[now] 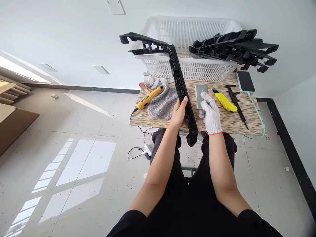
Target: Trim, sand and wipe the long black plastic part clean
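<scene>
Strip of black plastic (180, 85) slants over the bench (229, 123), gripped near its middle by the bare left hand (179, 113), likely for steadiness; the gloved right hand (211, 113) pinches a pale block (198, 95).

I count one long black plastic strip (180, 82) in hand, one flat grey block (198, 93) and one grey fleecy cloth (161, 107). One each, too — yellow corded handpiece (149, 99), yellow-handled cutter (225, 102), black caliper (233, 96), dark-screened phone (245, 81), white slotted plastic basket (209, 71).
</scene>
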A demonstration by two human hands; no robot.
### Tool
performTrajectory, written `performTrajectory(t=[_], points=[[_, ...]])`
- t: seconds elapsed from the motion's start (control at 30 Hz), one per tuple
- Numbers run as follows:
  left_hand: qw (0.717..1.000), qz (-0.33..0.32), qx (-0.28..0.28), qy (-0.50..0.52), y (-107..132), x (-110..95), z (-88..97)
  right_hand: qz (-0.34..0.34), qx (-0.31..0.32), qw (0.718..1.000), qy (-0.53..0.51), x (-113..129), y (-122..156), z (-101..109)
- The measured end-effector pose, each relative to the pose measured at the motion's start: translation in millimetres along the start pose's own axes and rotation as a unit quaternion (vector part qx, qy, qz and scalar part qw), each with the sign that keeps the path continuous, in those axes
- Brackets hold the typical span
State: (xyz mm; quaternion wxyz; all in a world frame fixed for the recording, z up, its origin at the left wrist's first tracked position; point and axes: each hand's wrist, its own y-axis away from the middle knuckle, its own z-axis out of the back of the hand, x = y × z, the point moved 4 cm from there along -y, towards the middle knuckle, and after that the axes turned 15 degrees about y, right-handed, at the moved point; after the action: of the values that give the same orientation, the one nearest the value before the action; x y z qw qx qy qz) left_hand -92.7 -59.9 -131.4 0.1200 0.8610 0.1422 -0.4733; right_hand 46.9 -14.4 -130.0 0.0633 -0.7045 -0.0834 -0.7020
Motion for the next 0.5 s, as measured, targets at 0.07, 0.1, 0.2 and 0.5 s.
performTrajectory(t=[0.07, 0.1, 0.2, 0.5], points=[[1.0, -0.006, -0.002, -0.01, 0.6, -0.5, -0.6, 0.01, -0.005, 1.0, -0.013, 2.3, 1.1, -0.6], [1.0, -0.005, -0.003, -0.012, 0.6, -0.2, -0.7, 0.018, -0.008, 1.0, -0.017, 4.4, 2.1, -1.3], [1.0, -0.003, 0.0, -0.017, 0.4, 1.1, -0.8, 0.042, -0.012, 0.999, -0.021, 11.9, 5.5, -4.5], [0.993, -0.026, 0.091, -0.071, 0.6, 6.5, -7.2, -0.077, -0.155, 0.982, -0.08, 11.1, 8.2, 17.3]])
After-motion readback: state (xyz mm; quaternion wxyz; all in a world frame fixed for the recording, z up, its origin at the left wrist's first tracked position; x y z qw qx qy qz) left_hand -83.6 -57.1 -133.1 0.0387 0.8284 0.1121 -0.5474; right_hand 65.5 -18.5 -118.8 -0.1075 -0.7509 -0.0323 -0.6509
